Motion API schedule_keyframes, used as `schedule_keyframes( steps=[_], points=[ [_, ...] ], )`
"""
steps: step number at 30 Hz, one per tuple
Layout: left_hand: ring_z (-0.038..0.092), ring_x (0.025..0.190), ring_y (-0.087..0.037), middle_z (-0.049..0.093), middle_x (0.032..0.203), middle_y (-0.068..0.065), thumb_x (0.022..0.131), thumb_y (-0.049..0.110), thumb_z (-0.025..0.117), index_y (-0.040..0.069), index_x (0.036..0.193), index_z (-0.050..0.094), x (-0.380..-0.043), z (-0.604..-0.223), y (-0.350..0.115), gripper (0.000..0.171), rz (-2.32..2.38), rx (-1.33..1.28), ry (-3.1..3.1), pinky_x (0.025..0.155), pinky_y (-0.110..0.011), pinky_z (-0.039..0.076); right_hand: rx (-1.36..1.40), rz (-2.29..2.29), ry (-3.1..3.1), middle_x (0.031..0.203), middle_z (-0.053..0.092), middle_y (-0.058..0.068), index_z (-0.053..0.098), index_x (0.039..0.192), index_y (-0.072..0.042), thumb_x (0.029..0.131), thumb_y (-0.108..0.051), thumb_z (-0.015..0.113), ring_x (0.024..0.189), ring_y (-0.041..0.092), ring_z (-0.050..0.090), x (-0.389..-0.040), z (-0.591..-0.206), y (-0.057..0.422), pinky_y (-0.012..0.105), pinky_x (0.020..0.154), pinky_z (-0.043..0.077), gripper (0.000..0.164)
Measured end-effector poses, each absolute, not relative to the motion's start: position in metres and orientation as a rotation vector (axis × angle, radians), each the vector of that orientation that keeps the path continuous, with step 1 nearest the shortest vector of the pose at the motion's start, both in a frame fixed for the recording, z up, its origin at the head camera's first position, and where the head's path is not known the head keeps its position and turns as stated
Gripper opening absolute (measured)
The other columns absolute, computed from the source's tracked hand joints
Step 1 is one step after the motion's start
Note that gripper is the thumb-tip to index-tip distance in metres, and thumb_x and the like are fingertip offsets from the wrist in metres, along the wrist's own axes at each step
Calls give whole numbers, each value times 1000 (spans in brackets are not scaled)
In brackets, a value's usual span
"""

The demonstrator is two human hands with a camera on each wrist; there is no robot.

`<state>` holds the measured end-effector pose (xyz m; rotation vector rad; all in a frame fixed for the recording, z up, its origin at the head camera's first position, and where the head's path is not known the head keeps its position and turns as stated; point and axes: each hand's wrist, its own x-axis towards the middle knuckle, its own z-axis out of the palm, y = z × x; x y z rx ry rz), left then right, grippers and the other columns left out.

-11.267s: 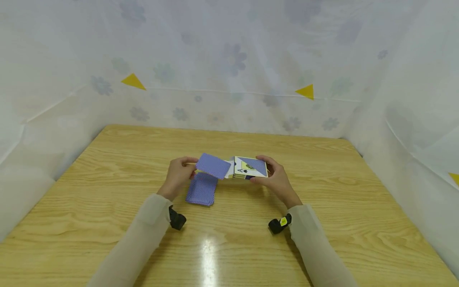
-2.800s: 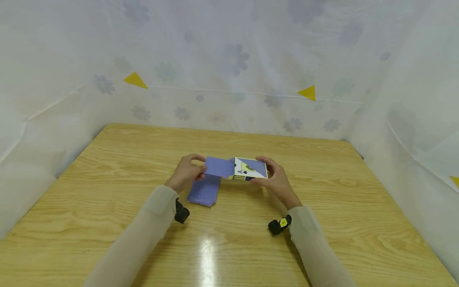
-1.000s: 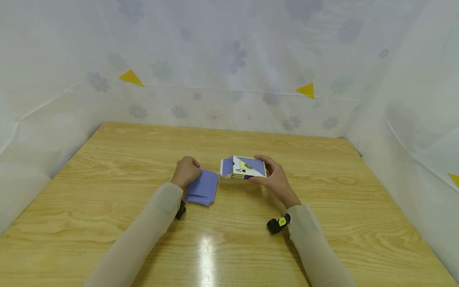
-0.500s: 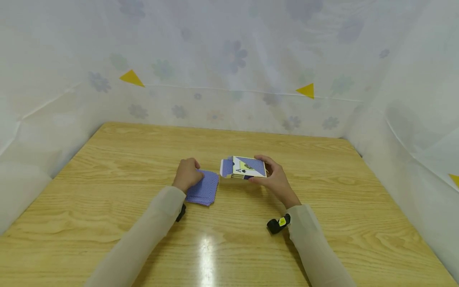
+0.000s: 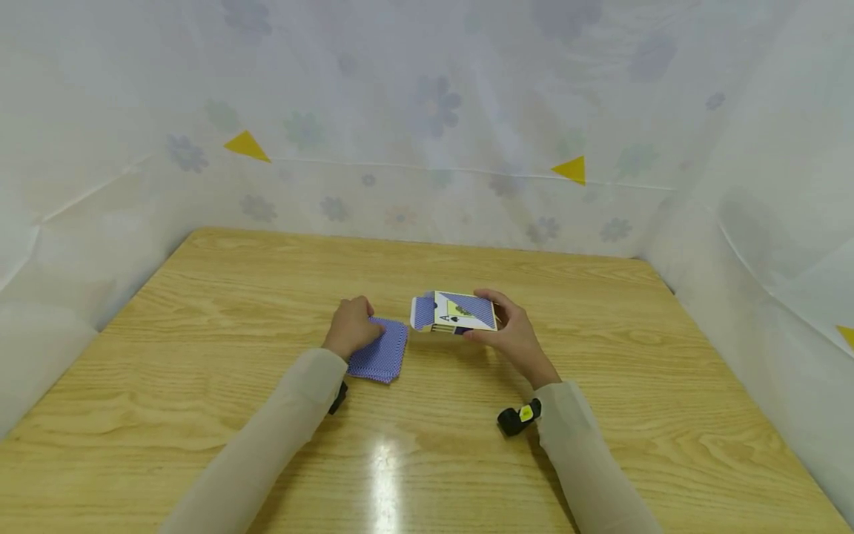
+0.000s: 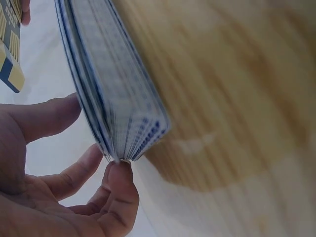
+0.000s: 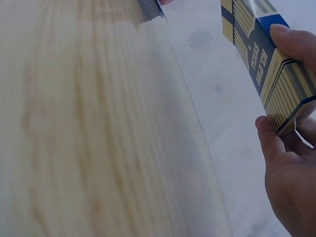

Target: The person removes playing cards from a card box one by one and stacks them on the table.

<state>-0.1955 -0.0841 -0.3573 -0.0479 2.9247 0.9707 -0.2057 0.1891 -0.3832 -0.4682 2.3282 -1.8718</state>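
Observation:
A stack of blue-backed playing cards [image 5: 385, 354] lies on the wooden table, left of centre. My left hand [image 5: 350, 326] is at its far left corner, the thumb on the top card. Fingers [image 6: 123, 192] pinch the stack's edge in the left wrist view, where the card edges fan apart at that end. My right hand [image 5: 512, 334] grips a card box [image 5: 465, 310] above the table, thumb on the near side and fingers on the far side. The box shows an ace of spades on top, and its flap [image 5: 422, 313] stands out toward the left.
The wooden table [image 5: 600, 415] runs back to a white flowered curtain [image 5: 414, 96], which also hangs at both sides. Yellow triangles [image 5: 247, 146] mark the curtain. A black wrist camera [image 5: 517, 420] sits under the right wrist.
Earlier my left hand held blue cards at the box's open end; they have left that hand. It has come down to the stack, its thumb shifting right over the top. The right hand has stayed.

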Motion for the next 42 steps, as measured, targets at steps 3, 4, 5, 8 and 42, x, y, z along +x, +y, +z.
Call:
schedule_keyframes(
  steps=[3,4,5,8,42],
  points=[
    [54,97,-36,57,106,-26,81,11,69,-10,103,58,-195,-355,-82,32,953,-49,2915,85,-45,46,-468,-1869,2334,140,44,7,45,140,-15,78,-10,78,119,20,47,-206,-384,190,14,91,44,71],
    [54,96,-36,58,106,-26,81,11,70,-10,103,58,-194,-355,-82,32,947,-47,2915,84,-45,46,-467,-1870,2334,140,44,7,45,139,-16,78,-9,78,119,20,47,-206,-383,190,14,91,44,70],
    [55,95,-35,58,105,-25,81,12,70,-10,103,59,-194,-355,-82,32,940,-44,2917,84,-45,47,-466,-1869,2335,140,44,6,45,140,-16,78,-10,78,120,20,47,-206,-383,190,14,92,43,71],
    [56,93,-33,59,103,-23,82,13,71,-9,101,60,-194,-354,-80,31,917,-32,2918,82,-43,48,-461,-1875,2329,140,44,6,45,139,-16,78,-9,78,120,20,46,-206,-383,190,13,91,44,70],
    [58,81,-21,60,95,-12,95,28,58,1,122,48,-193,-324,-53,39,1367,65,2532,65,-29,46,-530,-1890,2302,139,44,12,45,138,-10,76,-2,78,112,18,48,-206,-384,181,15,84,46,70]
  ],
)
